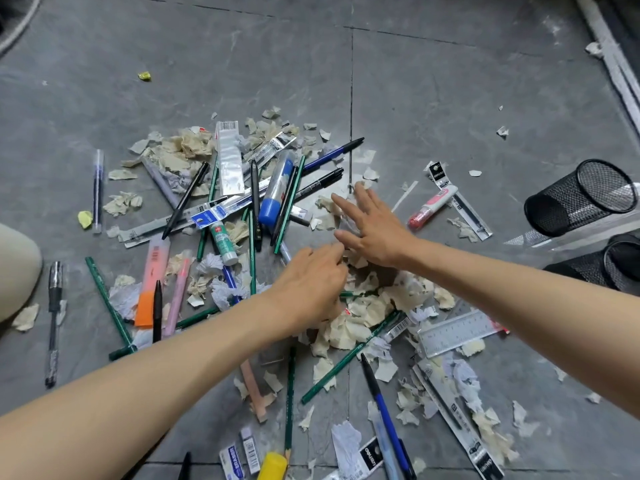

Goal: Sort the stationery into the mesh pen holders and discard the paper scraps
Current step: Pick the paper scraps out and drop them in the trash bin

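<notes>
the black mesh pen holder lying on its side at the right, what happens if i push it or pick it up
Likely to roll when pushed: the mesh pen holder is a round cylinder lying on its side on the smooth floor. Probably light for its size, since its wall is open mesh and it looks empty.

left hand [311, 282]: curled in paper scraps [360, 317], maybe gripping | right hand [375, 233]: spread flat

Lower mesh pen holder [609, 268] cut off by the right edge; yellow object [273, 465] and black pen [185, 466] cut off by the bottom edge. Left hand [308, 282] hides part of the paper scraps [349, 327], and whether its curled fingers grip anything cannot be told. Ruler [457, 332] markings are too small to read.
</notes>
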Tool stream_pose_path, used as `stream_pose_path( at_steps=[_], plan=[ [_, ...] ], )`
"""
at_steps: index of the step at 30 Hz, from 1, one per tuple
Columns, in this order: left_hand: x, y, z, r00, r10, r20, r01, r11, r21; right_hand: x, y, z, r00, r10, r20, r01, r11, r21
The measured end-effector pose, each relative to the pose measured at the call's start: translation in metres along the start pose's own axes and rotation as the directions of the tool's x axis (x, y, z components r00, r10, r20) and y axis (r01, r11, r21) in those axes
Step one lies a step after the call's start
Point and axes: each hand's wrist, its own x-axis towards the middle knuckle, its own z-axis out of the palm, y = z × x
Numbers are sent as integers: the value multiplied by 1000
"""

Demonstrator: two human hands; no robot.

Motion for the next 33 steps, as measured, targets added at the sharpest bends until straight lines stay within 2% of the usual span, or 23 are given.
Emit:
stream_pose_path(
  at_steps=[4, 8, 12, 16, 21, 24, 26, 27, 30, 33],
  plan=[
    [-4, -26, -14, 993, -80, 86, 99, 965, -242, 7, 9, -12, 998, 50, -38, -49, 999, 23],
    [-9, -57, -25, 980, -154, 128, 197, 848, -492, 3, 12, -14, 994, 102, -36, -98, 991, 87],
    [-16, -79, -30, 969, -218, 117, 242, 738, -630, 4, 15, -10, 995, 92, -35, -87, 990, 115],
    [-21, -91, -30, 932, -349, 100, 308, 613, -728, 16, 13, -18, 977, 206, -63, -179, 938, 296],
    [-26, -100, -20, 788, -601, 132, 380, 307, -873, 16, 2, -3, 992, 127, -18, -123, 981, 151],
    [-29, -101, -16, 705, -693, 151, 383, 194, -903, 5, -13, 12, 997, 72, -27, -70, 996, 62],
    [-33, -99, -16, 676, -721, 149, 398, 188, -898, -2, -23, 18, 999, 41, -20, -40, 999, 36],
    [-34, -98, -16, 676, -725, 133, 419, 230, -878, -5, -25, 21, 1000, 25, -13, -25, 999, 26],
    [-35, -90, -15, 673, -739, 36, 555, 472, -685, -16, -27, 28, 1000, -31, 5, 31, 999, -10],
    [-34, -70, -15, 668, -736, -109, 565, 597, -570, -32, -23, 32, 997, -69, 39, 71, 995, -70]
  ],
)
